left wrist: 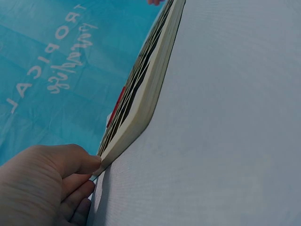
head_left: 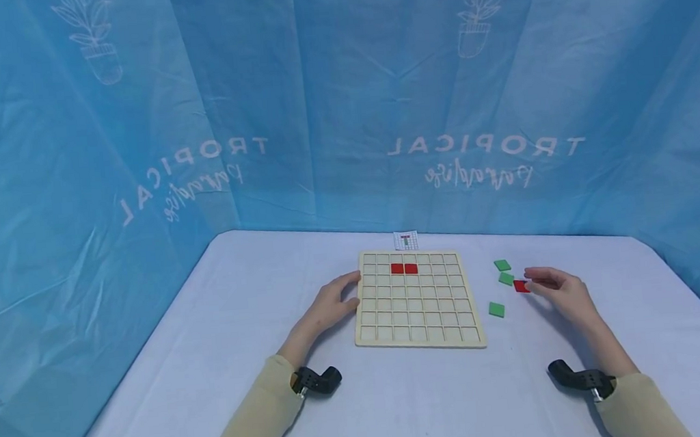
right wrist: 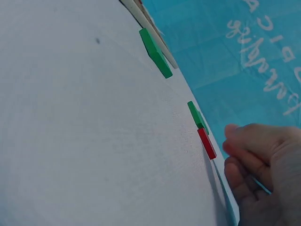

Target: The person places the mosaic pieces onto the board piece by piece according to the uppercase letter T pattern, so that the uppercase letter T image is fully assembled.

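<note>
A pale, wood-like grid board bearing two red square tiles is touched at its left edge by the left hand, fingers loose. Right of the board, a third red square tile is reached for by the right hand, fingertips slightly parted, nothing visibly gripped; a pick-up seems in hand, with a light pinch called for next.

A blue curtain hangs behind a white table. Its mirrored print reads "TROPICAL Paradise", below white plant drawings. A dark speck, perhaps a stain, marks the white surface.
</note>
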### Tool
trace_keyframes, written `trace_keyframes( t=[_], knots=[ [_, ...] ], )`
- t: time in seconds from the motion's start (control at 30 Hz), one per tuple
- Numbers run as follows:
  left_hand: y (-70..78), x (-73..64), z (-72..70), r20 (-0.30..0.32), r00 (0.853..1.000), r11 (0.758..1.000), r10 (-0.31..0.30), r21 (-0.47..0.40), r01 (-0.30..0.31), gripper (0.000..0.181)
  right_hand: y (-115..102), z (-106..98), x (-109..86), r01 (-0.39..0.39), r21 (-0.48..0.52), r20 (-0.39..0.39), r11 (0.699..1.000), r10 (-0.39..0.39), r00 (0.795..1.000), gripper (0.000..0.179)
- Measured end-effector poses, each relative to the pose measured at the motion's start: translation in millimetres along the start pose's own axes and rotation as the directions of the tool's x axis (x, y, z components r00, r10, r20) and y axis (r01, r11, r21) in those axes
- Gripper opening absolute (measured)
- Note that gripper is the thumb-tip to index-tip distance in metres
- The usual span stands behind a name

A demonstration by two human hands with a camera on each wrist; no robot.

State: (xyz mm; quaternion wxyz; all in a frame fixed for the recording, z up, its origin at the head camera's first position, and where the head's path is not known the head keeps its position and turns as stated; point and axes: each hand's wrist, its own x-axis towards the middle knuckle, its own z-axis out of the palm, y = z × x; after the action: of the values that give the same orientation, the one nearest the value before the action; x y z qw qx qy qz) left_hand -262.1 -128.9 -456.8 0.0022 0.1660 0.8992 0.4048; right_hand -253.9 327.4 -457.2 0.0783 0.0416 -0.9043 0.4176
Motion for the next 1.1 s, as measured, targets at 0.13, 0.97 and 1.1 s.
trace_keyframes(
  t=[0.13, 0.97, 1.1],
  knots=[
    [-1.4, 0.1, 1.2, -0.003, 1.0, 1.0, 0.007, 0.002, -0.007, 0.055, 4.1, 1.7, -1.1, -0.005, -0.027, -0.006, 1.0, 0.005, 1.0, 0.044],
    [-4.3, 0.7, 2.2, -0.015, 1.0, 1.0, 0.017, 0.01, -0.017, 0.055, 12.0, 8.4, -1.5, 0.104, -0.134, -0.024, 0.985, -0.108, 0.994, 0.035],
    [-3.9, 1.3, 1.9, -0.013, 1.0, 1.0, 0.015, 0.009, -0.015, 0.055, 12.5, 8.3, -2.4, 0.105, -0.149, -0.046, 0.983, -0.113, 0.993, 0.035]
  ],
)
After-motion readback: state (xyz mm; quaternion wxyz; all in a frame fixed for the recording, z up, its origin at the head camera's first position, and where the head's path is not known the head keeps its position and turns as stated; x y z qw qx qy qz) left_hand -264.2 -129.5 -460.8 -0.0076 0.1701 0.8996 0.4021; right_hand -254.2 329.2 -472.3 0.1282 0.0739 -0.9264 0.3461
